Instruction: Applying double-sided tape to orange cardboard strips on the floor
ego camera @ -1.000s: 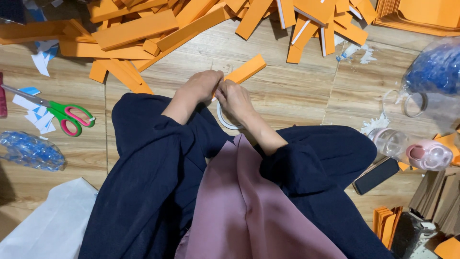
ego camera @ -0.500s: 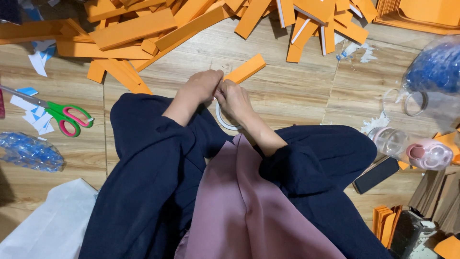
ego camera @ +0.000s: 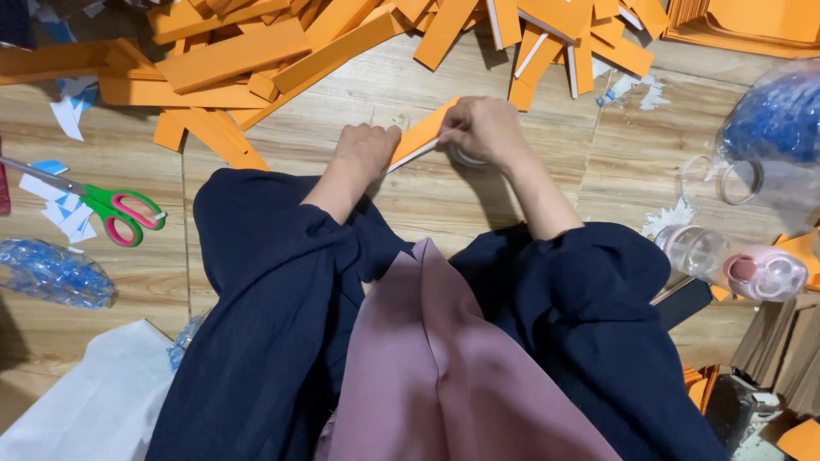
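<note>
The left hand (ego camera: 367, 147) is curled shut, pressing the lower end of an orange strip (ego camera: 423, 134) on the wooden floor (ego camera: 444, 192). The right hand (ego camera: 485, 128) grips the strip's upper end together with a tape roll (ego camera: 465, 157). Beyond lie a heap of orange strips (ego camera: 256, 51); green scissors (ego camera: 120, 212) lie well left

- Tape roll (ego camera: 465, 157): mostly hidden under the right hand (ego camera: 485, 130).
- Left hand (ego camera: 367, 150): fingertips hidden, curled under.
- Orange strip (ego camera: 420, 137): ends covered by both hands.
- Scissors (ego camera: 102, 203): blade tips cut off at left edge.
</note>
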